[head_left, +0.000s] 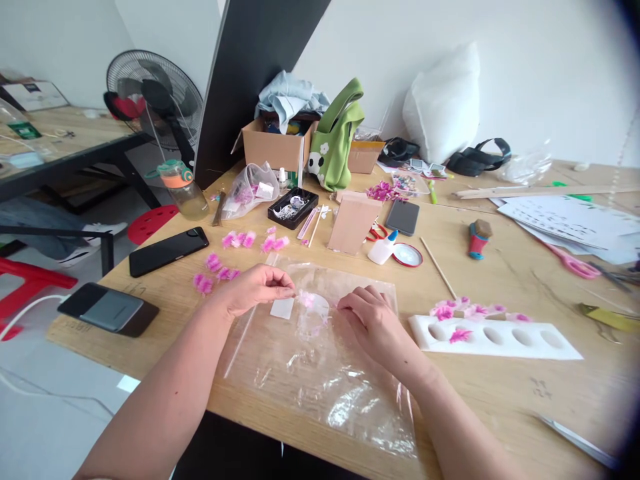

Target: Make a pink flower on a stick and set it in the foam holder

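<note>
My left hand is closed in a pinch, thumb against fingers, at the edge of a pale pink petal piece. Just right of it, my right hand has its fingers curled and pressed together; whatever is in them is too small to tell. Between the hands lies a round translucent disc. All this is over a clear plastic bag spread flat on the wooden table. A small white square rests on the bag below my left fingertips. Several bright pink petal pieces lie beyond my left hand.
A white holder with round holes and pink petals stands right. Behind are a glue bottle, a cardboard piece and a black tray. Phones lie left. Tweezers and pink-handled scissors are at right.
</note>
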Tool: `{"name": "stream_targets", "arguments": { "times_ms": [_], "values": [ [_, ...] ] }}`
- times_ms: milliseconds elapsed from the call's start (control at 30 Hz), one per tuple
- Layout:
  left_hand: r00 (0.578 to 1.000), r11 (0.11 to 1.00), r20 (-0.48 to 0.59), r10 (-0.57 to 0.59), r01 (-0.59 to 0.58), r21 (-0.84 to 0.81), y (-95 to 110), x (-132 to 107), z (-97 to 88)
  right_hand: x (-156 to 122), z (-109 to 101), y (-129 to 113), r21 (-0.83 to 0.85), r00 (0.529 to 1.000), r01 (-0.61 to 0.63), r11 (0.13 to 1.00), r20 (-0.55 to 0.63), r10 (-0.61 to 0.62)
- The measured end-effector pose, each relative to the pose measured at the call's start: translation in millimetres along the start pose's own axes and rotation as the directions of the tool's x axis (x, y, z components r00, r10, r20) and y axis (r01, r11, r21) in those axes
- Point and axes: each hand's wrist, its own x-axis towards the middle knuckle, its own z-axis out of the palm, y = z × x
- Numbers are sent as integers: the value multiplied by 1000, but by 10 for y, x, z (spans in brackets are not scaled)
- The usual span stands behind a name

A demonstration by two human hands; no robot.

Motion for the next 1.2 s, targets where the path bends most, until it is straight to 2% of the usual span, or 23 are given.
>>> {"name": "stream_targets", "arguments": {
  "times_ms": [200, 400, 700, 967, 1100, 1200],
  "values": [
    [999, 998, 39, -9, 11, -59, -84, 69, 31, 13, -51, 39, -20, 996, -4, 1000, 84, 6],
    [997, 1000, 75, 7, -5, -26, -166, 98, 19, 7, -111, 110, -38, 990, -1, 999, 141, 7],
    [993, 994, 102, -54, 64, -94, -184, 90, 38, 18, -84, 59, -108, 974, -40, 993, 218, 62],
    [992, 987, 121, -41, 60, -149, -213, 105, 17, 25, -54, -6, -66, 977, -54, 996, 203, 66],
    [992, 987, 120, -44, 62, -147, -215, 104, 15, 23, -12, -18, -35, 969, -39, 999, 242, 47],
    [992, 988, 121, -47, 64, -139, -220, 104, 13, 15, 33, -24, 7, 980, -45, 999, 193, 43]
  ]
}}
